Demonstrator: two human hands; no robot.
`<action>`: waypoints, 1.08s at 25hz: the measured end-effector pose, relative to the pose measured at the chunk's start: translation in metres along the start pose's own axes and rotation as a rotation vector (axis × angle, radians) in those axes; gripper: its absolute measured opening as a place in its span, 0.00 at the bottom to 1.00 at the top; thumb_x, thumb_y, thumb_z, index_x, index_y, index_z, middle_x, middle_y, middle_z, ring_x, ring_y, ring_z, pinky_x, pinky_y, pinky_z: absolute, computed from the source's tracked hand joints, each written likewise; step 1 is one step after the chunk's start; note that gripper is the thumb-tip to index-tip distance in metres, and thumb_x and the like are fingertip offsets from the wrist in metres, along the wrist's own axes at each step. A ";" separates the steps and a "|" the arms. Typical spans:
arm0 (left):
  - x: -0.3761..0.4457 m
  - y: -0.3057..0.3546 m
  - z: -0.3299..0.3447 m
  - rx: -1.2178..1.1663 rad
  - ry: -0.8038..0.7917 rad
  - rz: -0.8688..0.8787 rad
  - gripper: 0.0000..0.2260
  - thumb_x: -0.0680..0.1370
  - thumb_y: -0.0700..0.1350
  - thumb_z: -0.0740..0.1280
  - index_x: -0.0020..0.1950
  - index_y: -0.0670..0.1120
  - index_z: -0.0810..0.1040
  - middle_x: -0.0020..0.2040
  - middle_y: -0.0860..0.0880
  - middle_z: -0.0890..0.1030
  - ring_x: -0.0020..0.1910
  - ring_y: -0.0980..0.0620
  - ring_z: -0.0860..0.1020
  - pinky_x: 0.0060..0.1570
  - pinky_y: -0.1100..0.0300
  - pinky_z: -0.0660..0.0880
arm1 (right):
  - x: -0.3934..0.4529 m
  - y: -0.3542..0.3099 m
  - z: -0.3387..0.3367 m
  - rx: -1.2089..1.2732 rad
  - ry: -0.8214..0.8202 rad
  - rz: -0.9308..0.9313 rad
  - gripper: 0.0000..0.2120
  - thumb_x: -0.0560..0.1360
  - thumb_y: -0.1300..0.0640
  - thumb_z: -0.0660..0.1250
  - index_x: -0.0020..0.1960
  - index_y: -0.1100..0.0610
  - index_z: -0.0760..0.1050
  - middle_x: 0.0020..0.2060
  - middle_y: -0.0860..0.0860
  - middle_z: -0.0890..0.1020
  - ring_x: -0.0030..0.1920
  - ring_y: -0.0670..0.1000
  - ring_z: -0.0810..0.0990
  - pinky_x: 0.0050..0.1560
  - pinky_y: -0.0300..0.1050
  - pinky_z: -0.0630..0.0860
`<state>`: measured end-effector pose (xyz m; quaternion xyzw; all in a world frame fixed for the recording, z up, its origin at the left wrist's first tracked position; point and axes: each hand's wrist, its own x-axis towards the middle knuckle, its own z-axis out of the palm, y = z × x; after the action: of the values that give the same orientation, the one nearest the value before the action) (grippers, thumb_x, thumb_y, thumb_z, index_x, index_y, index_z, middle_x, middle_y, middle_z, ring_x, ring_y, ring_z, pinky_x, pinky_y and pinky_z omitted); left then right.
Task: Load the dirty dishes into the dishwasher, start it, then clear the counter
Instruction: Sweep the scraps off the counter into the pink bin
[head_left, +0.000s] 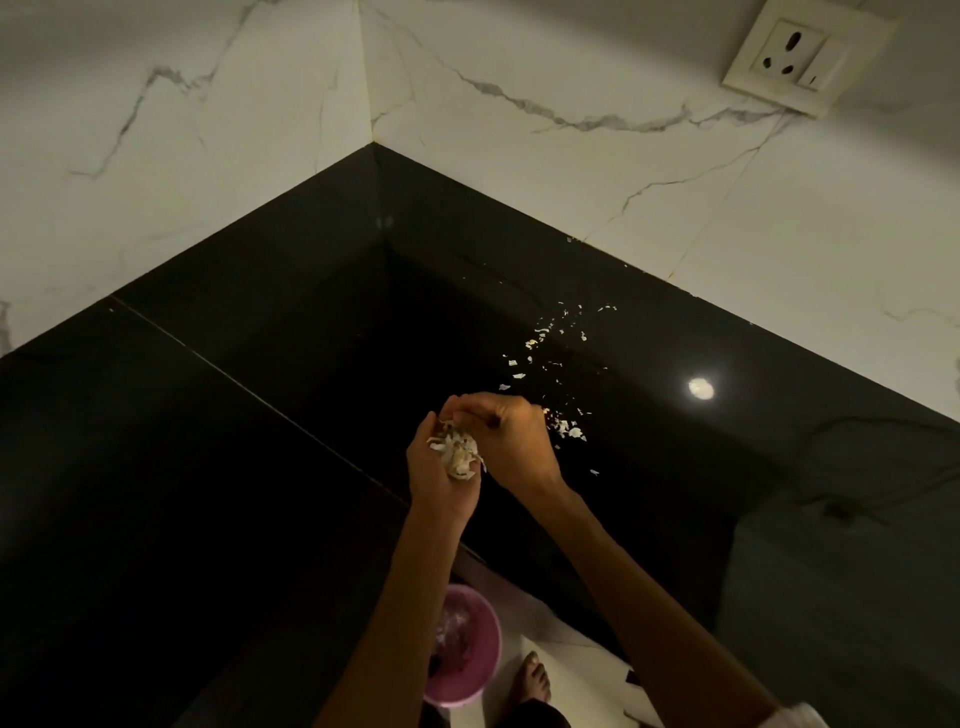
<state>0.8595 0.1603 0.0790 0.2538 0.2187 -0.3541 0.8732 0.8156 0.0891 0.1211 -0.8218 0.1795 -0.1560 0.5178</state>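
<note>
The left hand (441, 467) lies palm up, fingers cupped round a small heap of pale, papery peel scraps (460, 454). The right hand (511, 441) is over it, fingertips curled and pinched at the top of that heap, either dropping a few scraps in or pressing them down; which, I cannot tell. Both hands hover above the glossy black stone counter (208, 467), out from its inner corner.

More loose white flakes (550, 353) are scattered on the counter just beyond the right hand, trailing toward the back edge under the marble-patterned wall. A round pink plastic bin (467, 644) stands on the floor below the counter's front edge, with waste already in it.

The scraps look almost weightless, thin and brittle, likely to flutter off or cling to skin. Pinching each one is slow; sweeping them with the side of the hand into the cupped palm probably suits better, and the palm should stay closed over them on the way to the bin.
</note>
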 end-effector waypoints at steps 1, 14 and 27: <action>0.000 -0.001 0.001 0.015 -0.023 -0.007 0.15 0.83 0.49 0.54 0.52 0.44 0.78 0.45 0.47 0.83 0.46 0.52 0.81 0.48 0.58 0.74 | -0.002 -0.003 -0.001 -0.014 0.030 -0.022 0.06 0.77 0.64 0.68 0.49 0.58 0.83 0.43 0.46 0.85 0.46 0.38 0.83 0.45 0.32 0.78; -0.023 -0.025 -0.002 -0.093 -0.087 -0.078 0.18 0.84 0.50 0.54 0.64 0.42 0.76 0.56 0.44 0.82 0.53 0.49 0.83 0.49 0.56 0.78 | -0.045 0.000 0.028 0.559 0.411 0.208 0.15 0.84 0.57 0.56 0.51 0.56 0.81 0.48 0.54 0.85 0.52 0.50 0.84 0.53 0.41 0.79; -0.102 -0.071 -0.039 -0.214 -0.027 0.060 0.16 0.82 0.49 0.56 0.61 0.43 0.78 0.53 0.43 0.84 0.50 0.46 0.84 0.46 0.54 0.82 | -0.128 0.001 0.011 0.637 0.222 0.309 0.15 0.83 0.52 0.55 0.55 0.54 0.80 0.45 0.44 0.85 0.49 0.45 0.84 0.46 0.36 0.78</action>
<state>0.7331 0.1911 0.0849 0.1608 0.2358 -0.3059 0.9083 0.7072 0.1557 0.1061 -0.5607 0.2992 -0.2123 0.7423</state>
